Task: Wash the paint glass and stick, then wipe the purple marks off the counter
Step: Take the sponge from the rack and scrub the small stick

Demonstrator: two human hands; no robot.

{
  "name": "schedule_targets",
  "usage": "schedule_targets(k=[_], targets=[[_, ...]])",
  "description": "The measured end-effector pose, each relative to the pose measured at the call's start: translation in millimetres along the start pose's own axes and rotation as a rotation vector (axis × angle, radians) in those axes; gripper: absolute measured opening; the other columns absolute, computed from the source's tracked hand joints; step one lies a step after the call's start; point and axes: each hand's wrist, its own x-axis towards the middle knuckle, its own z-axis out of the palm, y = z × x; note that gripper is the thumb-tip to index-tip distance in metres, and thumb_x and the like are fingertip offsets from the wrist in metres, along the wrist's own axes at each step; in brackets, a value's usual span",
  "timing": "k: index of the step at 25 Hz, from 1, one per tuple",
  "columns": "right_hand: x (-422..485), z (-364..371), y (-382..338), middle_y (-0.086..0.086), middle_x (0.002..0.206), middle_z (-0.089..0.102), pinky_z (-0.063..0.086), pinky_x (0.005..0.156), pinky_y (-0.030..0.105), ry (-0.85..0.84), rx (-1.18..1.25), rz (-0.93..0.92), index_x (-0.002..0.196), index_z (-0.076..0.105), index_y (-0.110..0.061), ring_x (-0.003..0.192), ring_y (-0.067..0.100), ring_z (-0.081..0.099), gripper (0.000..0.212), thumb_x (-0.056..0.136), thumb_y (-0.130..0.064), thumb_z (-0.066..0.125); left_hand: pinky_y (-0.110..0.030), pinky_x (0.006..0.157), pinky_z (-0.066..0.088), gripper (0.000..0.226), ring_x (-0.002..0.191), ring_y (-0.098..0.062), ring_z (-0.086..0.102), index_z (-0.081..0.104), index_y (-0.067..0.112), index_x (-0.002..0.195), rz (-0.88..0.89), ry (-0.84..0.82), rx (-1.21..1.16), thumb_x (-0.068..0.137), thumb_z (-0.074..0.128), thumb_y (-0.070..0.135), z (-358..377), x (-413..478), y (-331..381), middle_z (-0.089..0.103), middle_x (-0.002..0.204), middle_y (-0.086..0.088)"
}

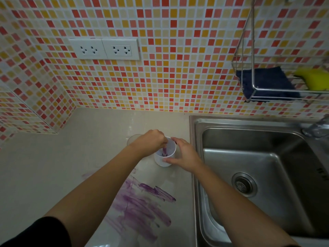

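Note:
A white paint glass (162, 160) stands upright on the pale counter (53, 166), just left of the sink. A purple-stained stick (164, 152) stands inside it. My left hand (148, 142) pinches the top of the stick from above. Around the glass's right side curls my right hand (184, 157), thumb low on the front wall and fingers at the rim. Broad purple marks (140, 204) smear the counter in front of the glass, partly hidden under my left forearm.
A steel sink (249, 125) with a drain fills the right side; its tap shows at the far right edge. Above it hangs a wire rack (277, 90) with a dark blue cloth (267, 81) and a yellow sponge (315, 79). Two wall sockets (104, 49) sit in the tiles.

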Motion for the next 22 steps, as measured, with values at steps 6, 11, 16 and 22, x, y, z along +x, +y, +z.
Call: schedule_targets(k=[6, 11, 16, 22], targets=[[-3, -1, -3, 0.002, 0.155, 0.021, 0.028, 0.109, 0.038, -0.072, -0.003, 0.065, 0.148, 0.012, -0.02, 0.139, 0.022, 0.026, 0.108, 0.067, -0.051, 0.077, -0.019, 0.076, 0.046, 0.023, 0.083, -0.016, 0.062, 0.073, 0.009, 0.101, -0.124, 0.083, -0.091, 0.093, 0.056, 0.022, -57, -11, 11, 0.071, 0.098, -0.007], [-38, -56, 2, -0.007, 0.156, 0.013, 0.022, 0.112, 0.033, 0.189, 0.077, 0.03, 0.149, 0.007, -0.024, 0.139, 0.006, 0.014, 0.103, 0.073, -0.051, 0.072, -0.017, 0.062, 0.043, 0.017, 0.067, -0.015, 0.062, 0.076, 0.013, 0.092, -0.09, 0.507, -0.334, 0.089, 0.062, 0.021, -81, -40, 37, 0.073, 0.079, -0.003], [-88, -181, 19, 0.003, 0.119, 0.053, 0.041, 0.098, 0.026, 0.858, -0.032, -0.202, 0.122, 0.052, -0.008, 0.112, 0.01, 0.048, 0.039, 0.084, -0.014, 0.055, -0.011, 0.062, 0.05, 0.012, 0.063, 0.0, 0.063, 0.074, 0.029, 0.085, -0.211, 0.549, -1.045, 0.086, 0.065, 0.02, -58, -11, 114, 0.069, 0.065, 0.007], [-100, -370, 64, 0.022, 0.118, 0.051, 0.041, 0.095, 0.041, 1.016, -0.319, -0.046, 0.121, 0.05, 0.0, 0.11, 0.032, 0.047, 0.046, 0.081, -0.022, 0.052, -0.017, 0.062, 0.051, 0.012, 0.061, -0.007, 0.059, 0.073, 0.01, 0.085, -0.342, 0.586, -1.572, 0.087, 0.063, 0.015, -68, 54, 245, 0.067, 0.062, 0.003]])
